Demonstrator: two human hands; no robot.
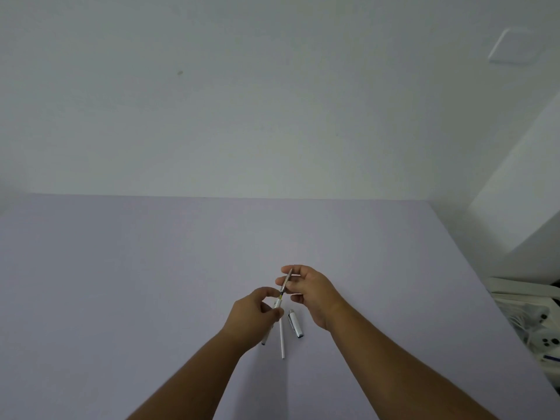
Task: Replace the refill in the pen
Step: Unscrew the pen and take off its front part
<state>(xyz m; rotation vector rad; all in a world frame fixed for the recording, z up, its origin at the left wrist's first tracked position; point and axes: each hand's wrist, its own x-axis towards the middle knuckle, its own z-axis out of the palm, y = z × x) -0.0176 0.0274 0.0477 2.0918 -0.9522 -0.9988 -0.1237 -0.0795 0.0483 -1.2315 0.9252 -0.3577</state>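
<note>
You are gripping the pen barrel in your left hand while your right hand is pinching the refill, angled toward one o'clock. A spare refill and cap are lying just below. Judging by this, you are mid-swap; next, keep it in line with the barrel.

Pen cap on the table, just right of loose refill, both under the hands.

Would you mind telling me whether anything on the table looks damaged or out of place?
Nothing stands out. The pen cap and a thin white refill lie loose on the table, while the left hand and right hand hold the pen.
</note>
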